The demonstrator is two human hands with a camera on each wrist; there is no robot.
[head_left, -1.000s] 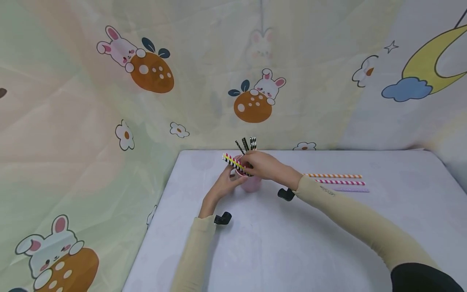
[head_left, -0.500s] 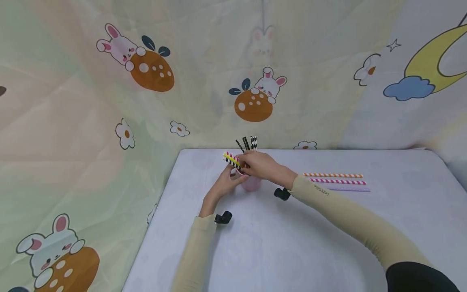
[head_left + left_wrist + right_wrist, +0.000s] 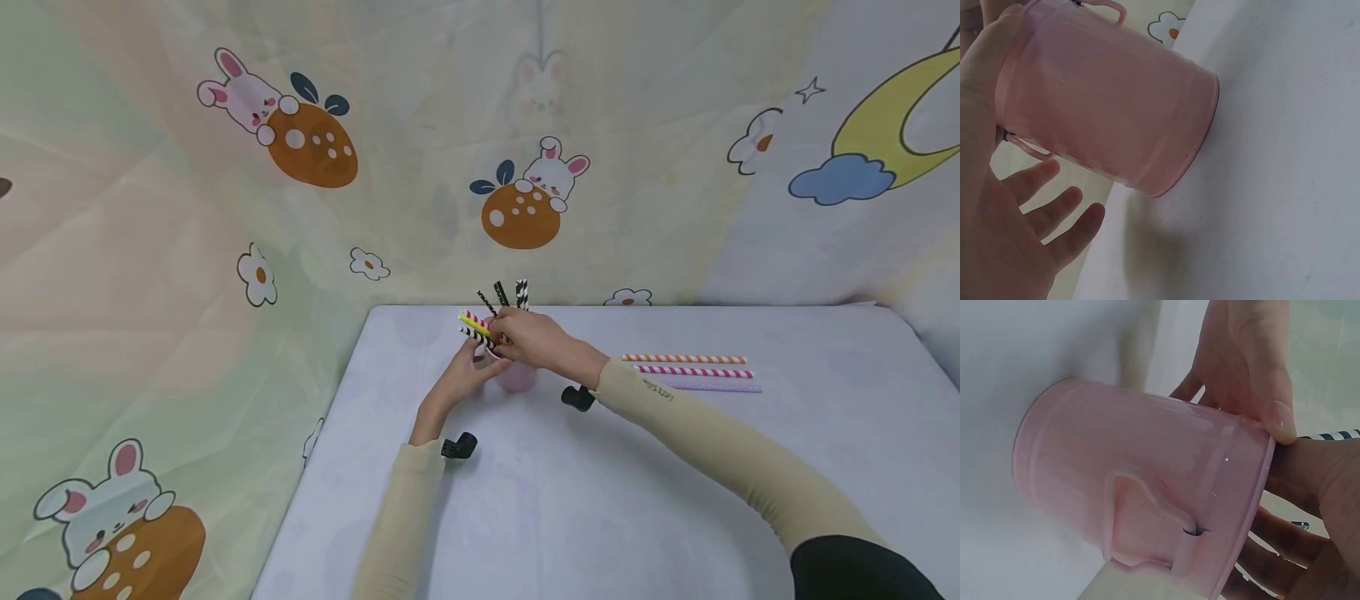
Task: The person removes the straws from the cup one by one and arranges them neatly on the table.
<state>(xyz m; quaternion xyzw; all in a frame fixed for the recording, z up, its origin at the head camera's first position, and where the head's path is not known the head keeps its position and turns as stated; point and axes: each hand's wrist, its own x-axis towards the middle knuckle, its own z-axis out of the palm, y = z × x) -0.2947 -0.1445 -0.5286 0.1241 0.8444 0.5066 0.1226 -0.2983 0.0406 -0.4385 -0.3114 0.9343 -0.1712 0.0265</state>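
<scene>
A pink metal bucket [image 3: 517, 380] with small side handles stands at the table's far side; its wall [image 3: 1110, 94] fills much of the left wrist view. My left hand [image 3: 460, 377] pinches its rim, thumb outside and the other fingers spread. Over the mouth is my right hand [image 3: 542, 340], fingers curled among paper straws, part of them hidden inside the rim. Yellow, pink-striped and black-striped straws [image 3: 476, 323] lean out to the left. Several black patterned straws [image 3: 501, 293] and black-and-white striped straws [image 3: 522, 293] rise behind the right hand.
Right of the bucket, three paper straws lie side by side on the white table: an orange-striped straw [image 3: 684, 359], a pink-striped straw [image 3: 697, 372] and a lilac straw [image 3: 716, 387]. A cartoon-printed cloth [image 3: 420, 167] hangs behind the table.
The black patterned straw tips have shifted slightly left, and the left-leaning straws have spread a little apart. My right hand has edged left; my left hand keeps its place on the rim.
</scene>
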